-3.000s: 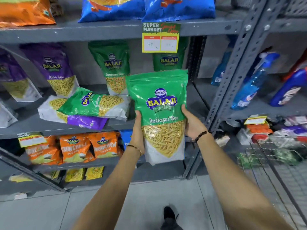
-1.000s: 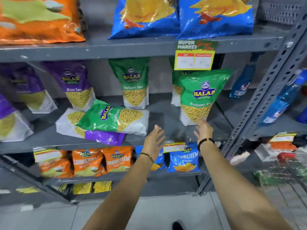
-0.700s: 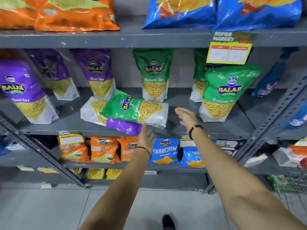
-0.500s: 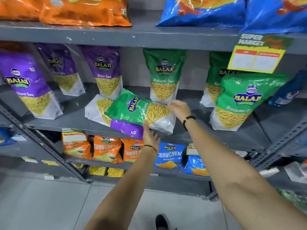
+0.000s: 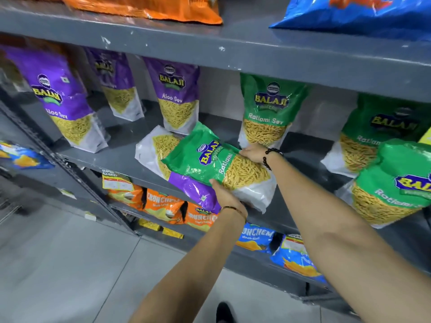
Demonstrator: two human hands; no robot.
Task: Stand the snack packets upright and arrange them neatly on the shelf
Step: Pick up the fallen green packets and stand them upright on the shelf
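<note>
The green Ratlami Sev packet (image 5: 217,166) lies flat near the front edge of the middle shelf (image 5: 121,157), resting on top of a purple-and-white packet (image 5: 163,164) that is lying down as well. I have my left hand (image 5: 227,197) closed on its near, lower edge and my right hand (image 5: 253,153) gripping its far edge, so both hold the same packet. To do this step well, I judge I should lift it clear of the one underneath before turning it — dragging could pull the purple packet off the shelf lip. Then I'd bring the white, clear-windowed bottom down, set it flat on the shelf in the gap between the standing green packet (image 5: 268,110) behind and the green ones to the right, and let go only once it stands without leaning. The flat purple packet would be next. The labels read "BALAJI WAFERS" with "Ratlami Sev" on the green packs and "Aloo Sev" on the purple packs (image 5: 175,96) — on the lower shelf, orange packs (image 5: 163,206) say "CRUNCHEM", and a yellow tag (image 5: 114,180) reads "SUPER MARKET".
</note>
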